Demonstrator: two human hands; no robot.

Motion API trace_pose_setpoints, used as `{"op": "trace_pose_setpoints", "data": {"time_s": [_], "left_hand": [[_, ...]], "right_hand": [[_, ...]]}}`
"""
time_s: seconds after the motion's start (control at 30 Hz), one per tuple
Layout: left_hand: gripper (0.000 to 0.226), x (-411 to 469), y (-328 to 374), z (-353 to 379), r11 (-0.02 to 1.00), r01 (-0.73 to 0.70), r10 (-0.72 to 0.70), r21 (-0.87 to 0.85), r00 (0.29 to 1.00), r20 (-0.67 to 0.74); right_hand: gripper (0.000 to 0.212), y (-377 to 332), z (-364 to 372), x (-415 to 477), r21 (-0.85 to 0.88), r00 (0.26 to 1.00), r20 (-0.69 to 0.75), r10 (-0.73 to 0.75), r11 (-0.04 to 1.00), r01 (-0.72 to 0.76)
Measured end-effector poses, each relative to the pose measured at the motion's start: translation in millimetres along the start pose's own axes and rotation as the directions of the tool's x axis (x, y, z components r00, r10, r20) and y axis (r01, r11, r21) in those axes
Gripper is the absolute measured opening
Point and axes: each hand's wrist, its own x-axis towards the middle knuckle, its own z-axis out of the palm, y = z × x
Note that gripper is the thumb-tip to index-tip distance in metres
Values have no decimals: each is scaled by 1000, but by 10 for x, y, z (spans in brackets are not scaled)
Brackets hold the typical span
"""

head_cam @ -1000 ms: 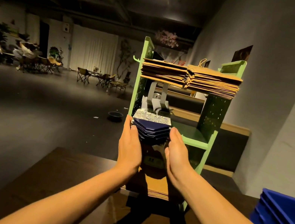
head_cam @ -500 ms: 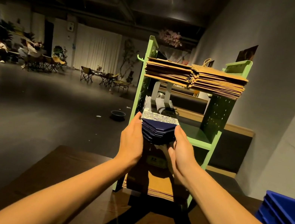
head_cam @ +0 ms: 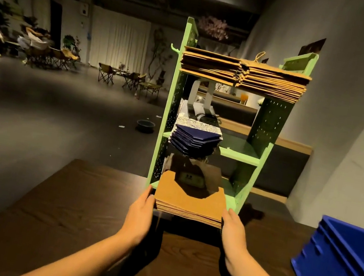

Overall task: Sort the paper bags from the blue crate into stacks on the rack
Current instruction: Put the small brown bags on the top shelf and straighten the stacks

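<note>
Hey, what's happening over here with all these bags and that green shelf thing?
A person is tidying paper bags on a green rack that stands on a dark wooden table. The left hand and the right hand press flat against the two sides of a brown bag stack on the bottom shelf, seemingly squaring it up. A navy bag stack sits on the middle shelf, and more brown bags fill the top. The blue crate stands to the right.

wooden table, distant folding chairs
</note>
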Motion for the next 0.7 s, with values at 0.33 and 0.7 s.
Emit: {"op": "trace_pose_setpoints", "data": {"time_s": [0.33, 0.7], "left_hand": [[32, -84, 99, 173, 994, 34, -28, -100, 998, 58], [48, 147, 1455, -170, 922, -387, 383, 9, 908, -167]], "right_hand": [[50, -224, 74, -259, -44, 999, 38, -18, 999, 20], [48, -1831, 208, -606, -43, 863, 77, -499, 863, 503]]}}
